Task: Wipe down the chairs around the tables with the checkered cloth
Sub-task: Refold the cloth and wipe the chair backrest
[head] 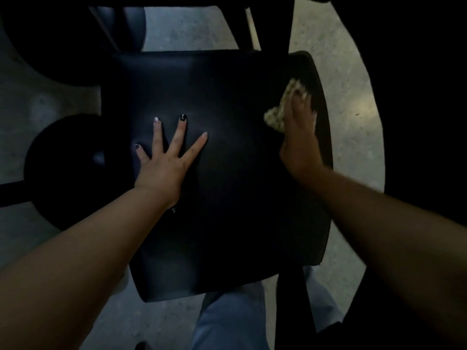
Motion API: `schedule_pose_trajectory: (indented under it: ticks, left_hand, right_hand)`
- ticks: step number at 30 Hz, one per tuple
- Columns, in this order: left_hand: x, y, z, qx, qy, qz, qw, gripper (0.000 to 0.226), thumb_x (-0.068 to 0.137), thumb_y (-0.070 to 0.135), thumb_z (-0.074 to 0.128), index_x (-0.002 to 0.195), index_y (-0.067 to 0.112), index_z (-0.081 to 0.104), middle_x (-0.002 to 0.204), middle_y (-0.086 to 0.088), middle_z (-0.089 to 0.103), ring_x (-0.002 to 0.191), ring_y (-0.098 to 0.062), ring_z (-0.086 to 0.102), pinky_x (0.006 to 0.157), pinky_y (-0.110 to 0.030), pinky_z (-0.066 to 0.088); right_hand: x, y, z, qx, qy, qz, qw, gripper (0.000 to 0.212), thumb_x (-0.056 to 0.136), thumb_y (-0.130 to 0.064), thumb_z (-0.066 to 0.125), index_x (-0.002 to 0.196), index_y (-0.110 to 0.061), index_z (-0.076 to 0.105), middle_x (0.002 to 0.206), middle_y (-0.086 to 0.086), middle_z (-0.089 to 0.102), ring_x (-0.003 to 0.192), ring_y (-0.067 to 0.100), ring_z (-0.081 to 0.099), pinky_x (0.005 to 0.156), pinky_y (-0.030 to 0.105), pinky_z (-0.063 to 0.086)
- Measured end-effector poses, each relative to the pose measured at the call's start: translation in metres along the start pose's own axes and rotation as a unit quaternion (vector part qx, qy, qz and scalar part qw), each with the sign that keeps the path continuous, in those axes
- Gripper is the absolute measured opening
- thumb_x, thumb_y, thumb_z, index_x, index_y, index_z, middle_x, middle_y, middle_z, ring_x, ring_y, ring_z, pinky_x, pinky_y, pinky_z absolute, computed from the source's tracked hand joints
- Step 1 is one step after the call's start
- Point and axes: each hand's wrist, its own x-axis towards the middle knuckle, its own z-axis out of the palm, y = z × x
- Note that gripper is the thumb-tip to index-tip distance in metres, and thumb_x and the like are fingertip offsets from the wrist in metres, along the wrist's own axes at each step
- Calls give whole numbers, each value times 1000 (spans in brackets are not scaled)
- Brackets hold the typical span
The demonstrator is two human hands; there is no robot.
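While left hand (161,162) lies flat, fingers spread, bracing the black chair seat (227,173), right hand (300,127) presses the checkered cloth (276,117) at the seat's far right edge. Suggest overlapping strokes, steady pressure, covering edges and corners.

Chair seat (227,173) below me, both hands on it.
My left hand (164,162) lies flat on the seat's left half; my right hand (300,137) presses the cloth (276,116) at its right edge. Floor (353,97) surrounds the chair.
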Motion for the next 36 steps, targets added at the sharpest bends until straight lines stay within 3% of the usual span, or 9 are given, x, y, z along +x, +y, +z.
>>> schedule_pose_trajectory:
  ticks: [7,15,17,19,21,24,29,33,36]
  left_hand:
    - [-4,-1,0,11,4,-9,1000,148,63,22,87,136,44,-40,142,-1,-52,135,-46,-35,109,-70,13]
    - [-19,-11,9,-69,56,-106,990,151,57,38,90,145,31,-32,151,-12,-39,142,-39,-26,115,-60,11]
    - [-35,-17,21,-238,89,-224,941,139,60,49,86,151,31,-16,158,-12,-25,145,-37,-20,115,-61,7]
    - [-51,-21,40,-402,123,-324,848,125,68,50,82,153,32,-8,160,-17,-12,146,-39,-12,118,-55,6]
    - [-67,-15,61,-455,114,-371,801,124,69,44,82,154,30,-7,159,-22,-9,146,-41,-9,120,-48,5]
    - [-84,18,81,-487,94,-419,761,127,67,44,84,154,28,-8,158,-23,-12,145,-43,-10,119,-44,5]
    - [-93,85,92,-562,57,-464,682,134,68,41,84,150,30,-21,158,-17,-23,144,-43,-16,118,-45,3]
    - [-87,114,94,-616,27,-483,622,137,68,42,84,148,27,-26,157,-13,-28,144,-42,-18,119,-47,4]
    - [-79,124,98,-622,7,-478,620,147,63,45,87,143,29,-36,150,-13,-41,139,-45,-28,119,-47,0]
  right_hand:
    - [-125,-47,39,23,-140,-152,978,69,83,9,56,145,2,29,156,18,16,145,38,3,117,55,12]
    - [13,-34,-25,65,-65,-149,985,60,88,14,41,145,7,24,155,25,17,145,41,8,119,52,6]
    - [46,-32,-25,36,-56,-116,991,68,90,10,43,150,-2,14,159,18,8,147,32,1,119,51,2]
    - [58,-34,-12,-39,-40,-91,994,76,88,8,47,152,-5,7,160,15,1,147,32,-5,118,47,-6]
    - [49,-42,6,-73,-25,-100,992,77,86,7,44,151,-2,5,159,18,-1,146,35,-6,117,46,-8]
    - [1,-48,30,-101,-71,-204,971,73,89,-1,42,150,0,2,158,22,-3,145,39,-6,117,42,-10]
    - [-63,-43,22,-18,-236,-383,893,74,78,13,48,147,1,26,158,16,14,146,36,-1,120,43,1]
    - [6,-54,-1,-19,-159,-349,923,76,75,6,50,147,1,26,157,19,15,146,36,3,120,43,3]
    - [73,-64,-8,-16,-90,-229,969,78,78,6,47,150,-3,19,159,16,9,147,34,-1,117,37,-4]
